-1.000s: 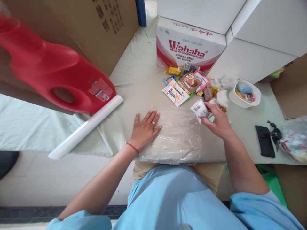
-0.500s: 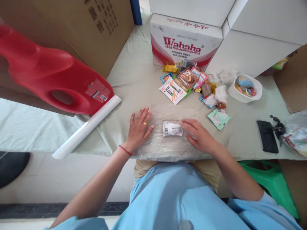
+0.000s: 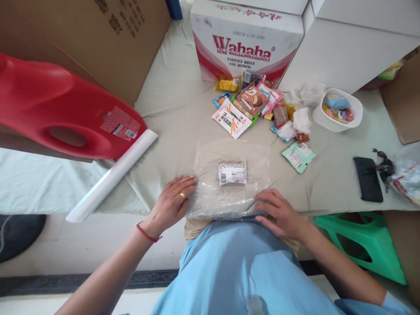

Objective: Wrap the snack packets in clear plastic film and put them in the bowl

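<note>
Moved: both hands have drawn back to the near edge of the clear plastic sheet, and the small packet now lies alone at its middle, touched by neither hand.
Red jug: on its side at far left, in front of a brown carton.
White roll: slanted just beside the jug, on the pale cloth.
Left hand: palm down, fingers spread flat, tips on the sheet's near left edge; it holds nothing.
Right hand: palm down over the sheet's near right corner, fingers lying close together; I cannot tell whether it pinches the film.
Snack pile: loose packets beyond the sheet, before the Wahaha box.
White bowl: right of the pile, holding sweets.
Black phone: flat near the right edge.
</note>
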`<state>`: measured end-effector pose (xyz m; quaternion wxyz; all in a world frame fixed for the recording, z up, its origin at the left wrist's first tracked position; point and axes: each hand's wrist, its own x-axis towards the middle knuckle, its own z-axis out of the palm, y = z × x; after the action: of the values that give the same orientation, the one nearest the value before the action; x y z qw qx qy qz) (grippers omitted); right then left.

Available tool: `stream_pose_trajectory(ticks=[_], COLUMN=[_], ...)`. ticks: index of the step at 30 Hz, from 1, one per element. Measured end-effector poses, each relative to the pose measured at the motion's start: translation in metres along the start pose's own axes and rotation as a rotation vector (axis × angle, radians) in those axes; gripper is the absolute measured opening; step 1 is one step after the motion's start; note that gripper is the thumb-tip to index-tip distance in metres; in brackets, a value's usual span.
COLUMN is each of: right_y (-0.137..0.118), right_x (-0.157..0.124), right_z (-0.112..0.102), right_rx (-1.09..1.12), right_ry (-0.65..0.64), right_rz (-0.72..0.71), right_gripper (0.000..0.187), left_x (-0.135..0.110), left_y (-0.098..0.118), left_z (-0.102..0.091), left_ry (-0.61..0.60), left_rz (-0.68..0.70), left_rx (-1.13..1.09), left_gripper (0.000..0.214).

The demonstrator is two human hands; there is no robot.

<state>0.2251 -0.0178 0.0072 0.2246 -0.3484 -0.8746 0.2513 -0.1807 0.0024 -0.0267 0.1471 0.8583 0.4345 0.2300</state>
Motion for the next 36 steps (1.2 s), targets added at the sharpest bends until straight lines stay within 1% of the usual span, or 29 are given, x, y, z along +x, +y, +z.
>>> stream_pose_trajectory(ticks=[2,4,6,7,9,11,13,16,17,20,21,23,25,27,28,30,32,34,36], right_y=[-0.002,-0.001,0.003,0.006,0.011,0.014,0.014,0.007,0.004,-0.001,-0.002,-0.003,-0.003,-0.003,-0.002,0.003,0.010,0.018,0.024], right_x=[0.026,0.057,0.086,0.098,0.113,0.118,0.116,0.113,0.113,0.116,0.114,0.104,0.082,0.050,0.034,0.004,-0.017,-0.024,-0.019], right_z=[-0.004,0.000,0.010,0.014,0.021,0.020,0.015,0.011,0.013,0.026,0.030,0.031,0.024,0.012,0.008,0.004,0.008,0.015,0.018], right_rx=[-0.034,-0.141,-0.235,-0.270,-0.308,-0.315,-0.311,-0.299,-0.295,-0.284,-0.270,-0.213,-0.138,-0.094,-0.096,-0.141,-0.196,-0.206,-0.146], right_ry=[0.075,0.080,0.013,-0.029,-0.105,-0.128,-0.086,-0.015,-0.018,-0.091,-0.106,-0.085,-0.040,-0.044,-0.074,-0.154,-0.184,-0.139,-0.086], right_rz=[0.046,0.094,0.136,0.151,0.176,0.187,0.184,0.165,0.162,0.192,0.200,0.170,0.068,-0.041,-0.072,-0.092,-0.072,-0.046,-0.027], right_gripper=[0.029,0.040,0.057,0.062,0.062,0.057,0.055,0.059,0.059,0.056,0.057,0.059,0.057,0.048,0.044,0.038,0.033,0.028,0.022], left_x=[0.001,0.003,0.006,0.007,0.009,0.012,0.014,0.015,0.015,0.013,0.011,0.004,-0.004,-0.012,-0.016,-0.021,-0.021,-0.018,-0.013], left_y=[0.004,0.008,0.012,0.013,0.015,0.017,0.020,0.021,0.021,0.019,0.018,0.016,0.016,0.018,0.019,0.019,0.017,0.013,0.009], left_z=[0.002,0.004,0.008,0.009,0.013,0.016,0.018,0.019,0.019,0.019,0.018,0.014,0.007,0.000,-0.003,-0.006,-0.006,-0.006,-0.007], left_ry=[0.006,0.021,0.016,-0.002,-0.058,-0.113,-0.146,-0.158,-0.158,-0.139,-0.122,-0.071,-0.042,-0.067,-0.092,-0.138,-0.159,-0.171,-0.182], left_rz=[-0.030,-0.046,-0.069,-0.089,-0.147,-0.207,-0.241,-0.246,-0.246,-0.247,-0.242,-0.205,-0.119,-0.020,0.012,0.030,0.016,-0.003,-0.023], left_rx=[0.006,0.015,0.032,0.051,0.107,0.162,0.188,0.194,0.192,0.178,0.171,0.144,0.075,-0.022,-0.062,-0.102,-0.104,-0.115,-0.150], left_gripper=[0.035,0.035,0.039,0.043,0.050,0.055,0.057,0.057,0.057,0.056,0.056,0.057,0.058,0.057,0.055,0.047,0.035,0.023,0.019])
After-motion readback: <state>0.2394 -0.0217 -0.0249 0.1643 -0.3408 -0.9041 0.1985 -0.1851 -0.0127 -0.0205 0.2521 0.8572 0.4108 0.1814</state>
